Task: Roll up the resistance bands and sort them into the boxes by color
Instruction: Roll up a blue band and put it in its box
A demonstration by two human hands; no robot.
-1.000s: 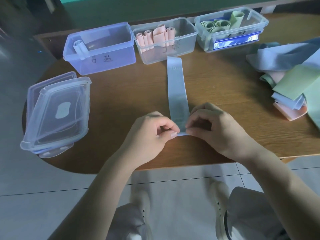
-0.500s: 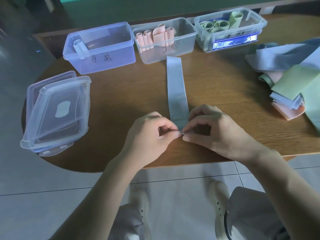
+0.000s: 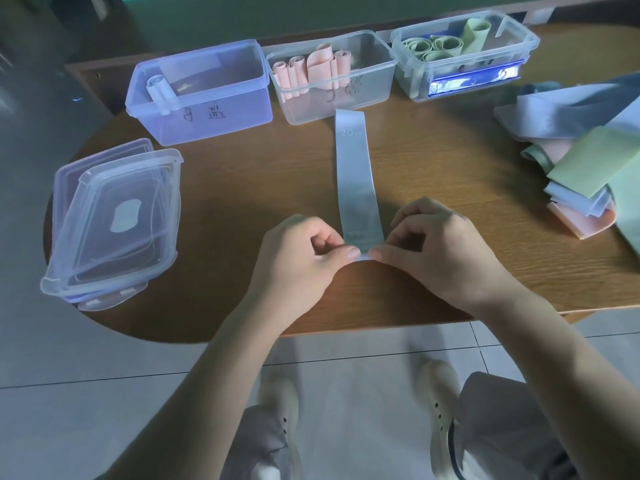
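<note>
A pale blue resistance band [image 3: 354, 174] lies flat and straight on the wooden table [image 3: 242, 188], running away from me toward the boxes. My left hand [image 3: 301, 258] and my right hand [image 3: 440, 251] both pinch its near end between thumb and fingers, where a small fold or roll begins. At the back stand three open boxes: a blue box [image 3: 211, 109] with one rolled blue band [image 3: 160, 93], a clear box [image 3: 377, 88] with several pink rolls [image 3: 311, 72], and a clear box [image 3: 519, 39] with several green rolls [image 3: 440, 46].
A heap of unrolled blue, green and pink bands [image 3: 588, 157] lies at the table's right side. Stacked clear lids [image 3: 110, 223] sit at the left edge, overhanging slightly. The table's near edge runs just below my wrists, with tiled floor and my shoes beneath.
Both hands have stayed pinching the band's near end; the fingertips have shifted slightly as the end curls over. The band's far end stays by the pink box.
</note>
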